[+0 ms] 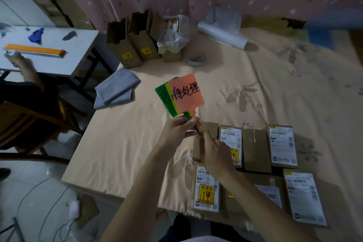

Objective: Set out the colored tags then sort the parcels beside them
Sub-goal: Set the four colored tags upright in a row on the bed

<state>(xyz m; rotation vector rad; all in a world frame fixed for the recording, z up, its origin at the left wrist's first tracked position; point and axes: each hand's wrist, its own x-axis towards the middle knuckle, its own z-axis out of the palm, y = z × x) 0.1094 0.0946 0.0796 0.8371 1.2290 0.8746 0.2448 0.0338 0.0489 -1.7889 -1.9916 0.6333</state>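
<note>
Your left hand (179, 129) curls round the stems of 3 tags (182, 96), held upright and fanned above the bed (121, 143). That's 1 orange tag (187, 90) in front with black handwriting, 1 yellow tag (169, 90) showing as a thin strip behind it, and 1 green tag (161, 95) at the left.

Your right hand (215, 155) is just near-right of the left one, fingertips closed in a pinch on the lower stem ends.

Parcels (255, 149): 7 countable, lying flat on the bed at near right, under and beside your hands. There are 4 in the far row and 3 in the near row. The near row overlaps, so that count is unsure. 5 show white labels, and at least 2 carry yellow stickers.

On the far side of the bed:
- 2 upright open cartons (125, 45) with yellow stickers
- 1 plastic bag (172, 29)
- 1 tape roll (196, 60)
- 1 white roll (222, 34)

1 folded grey cloth (115, 90) lies at the bed's left edge. Further left is 1 white table (78, 55) with 1 orange bar (35, 51) on it, and another person's hand (18, 61) at its near edge.
</note>
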